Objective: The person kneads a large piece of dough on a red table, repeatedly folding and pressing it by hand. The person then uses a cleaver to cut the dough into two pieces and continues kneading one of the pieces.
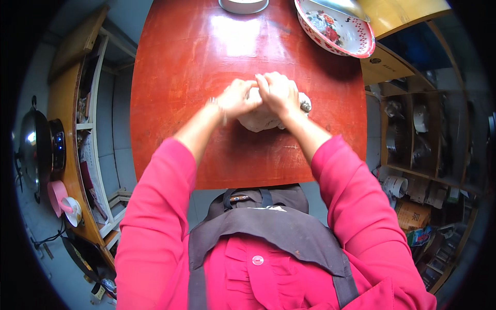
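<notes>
A pale lump of dough rests on the red table. My left hand presses on the dough's left far side, its fingers curled inward. Over its top and far edge lies my right hand, fingers bent around it and meeting the left fingers. A bit of the lump bulges out on the right, beside my right wrist. Most of the dough's upper side is hidden beneath both hands.
An enamel basin with red flowers stands at the table's far right. A white round dish sits at the far edge. On the left counter are a wok and a pink cup. Shelves flank the right side.
</notes>
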`<state>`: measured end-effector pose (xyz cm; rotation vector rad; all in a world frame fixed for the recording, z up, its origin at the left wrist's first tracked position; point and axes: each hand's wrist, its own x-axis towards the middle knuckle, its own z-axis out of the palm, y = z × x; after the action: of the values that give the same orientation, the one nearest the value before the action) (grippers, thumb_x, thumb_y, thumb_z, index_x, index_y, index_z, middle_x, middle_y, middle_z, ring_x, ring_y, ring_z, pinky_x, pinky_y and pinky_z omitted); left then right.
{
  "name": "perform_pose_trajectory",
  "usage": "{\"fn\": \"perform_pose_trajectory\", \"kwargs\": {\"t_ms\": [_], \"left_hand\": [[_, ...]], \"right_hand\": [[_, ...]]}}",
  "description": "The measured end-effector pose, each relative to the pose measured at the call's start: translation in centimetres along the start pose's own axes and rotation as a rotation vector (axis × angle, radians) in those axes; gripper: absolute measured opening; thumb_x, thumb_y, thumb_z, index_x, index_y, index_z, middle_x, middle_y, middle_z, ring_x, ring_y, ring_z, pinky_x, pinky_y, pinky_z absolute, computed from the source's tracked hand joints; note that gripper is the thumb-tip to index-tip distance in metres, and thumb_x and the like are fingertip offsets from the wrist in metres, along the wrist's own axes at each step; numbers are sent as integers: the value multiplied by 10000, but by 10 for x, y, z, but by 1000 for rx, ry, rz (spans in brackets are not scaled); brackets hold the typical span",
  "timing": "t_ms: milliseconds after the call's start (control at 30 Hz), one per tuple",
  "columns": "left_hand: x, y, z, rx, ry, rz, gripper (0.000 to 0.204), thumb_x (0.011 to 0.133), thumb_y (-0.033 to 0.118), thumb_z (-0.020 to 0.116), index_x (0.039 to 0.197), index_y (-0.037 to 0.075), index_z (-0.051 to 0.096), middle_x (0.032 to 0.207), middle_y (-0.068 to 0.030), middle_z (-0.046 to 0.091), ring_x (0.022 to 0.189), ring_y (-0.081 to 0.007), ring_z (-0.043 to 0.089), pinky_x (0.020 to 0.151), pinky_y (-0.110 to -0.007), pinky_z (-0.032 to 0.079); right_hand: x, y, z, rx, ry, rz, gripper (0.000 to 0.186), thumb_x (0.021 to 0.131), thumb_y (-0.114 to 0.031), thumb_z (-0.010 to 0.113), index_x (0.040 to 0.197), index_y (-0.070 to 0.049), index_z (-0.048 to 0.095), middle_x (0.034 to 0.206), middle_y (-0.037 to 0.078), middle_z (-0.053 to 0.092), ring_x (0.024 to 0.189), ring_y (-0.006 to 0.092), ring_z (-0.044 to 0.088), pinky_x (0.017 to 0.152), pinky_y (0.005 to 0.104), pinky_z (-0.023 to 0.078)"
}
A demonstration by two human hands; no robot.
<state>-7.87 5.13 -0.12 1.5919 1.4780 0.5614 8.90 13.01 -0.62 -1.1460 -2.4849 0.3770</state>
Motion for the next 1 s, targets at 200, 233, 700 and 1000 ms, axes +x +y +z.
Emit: {"fn": "perform_pose_trajectory", "kwargs": {"t_ms": [200,233,700,1000], "left_hand": [[-38,-35,61,391,546,324,509,907,118,667,1398,119,530,1383,-206,556,1269,-428,547,1074,-514,466],[-31,-40,57,388,570,282,528,902,63,652,1411,107,519,1370,-210,568,1246,-434,566,1058,-512,482],[117,-81,-49,113,342,-121,346,870,309,761,1151,134,662,1095,-125,726,1049,-365,690,866,-468,547],[71,-25,-67,-22,-19,-234,730,875,141,670,1563,128,425,1459,-180,473,1386,-312,481,1159,-419,421]], "right_hand": [[-50,-18,24,21,320,-188,142,898,-274,622,925,-157,697,949,33,713,920,256,680,897,436,474],[-35,-11,30,60,302,-218,145,897,-274,622,931,-157,701,947,31,714,919,256,681,901,434,470],[159,78,96,180,186,-79,300,958,-330,570,788,-92,638,748,201,685,765,402,668,702,529,491],[153,46,29,-101,-681,-275,440,963,-328,474,1105,-37,772,1144,200,752,1005,351,725,927,455,556]]}}
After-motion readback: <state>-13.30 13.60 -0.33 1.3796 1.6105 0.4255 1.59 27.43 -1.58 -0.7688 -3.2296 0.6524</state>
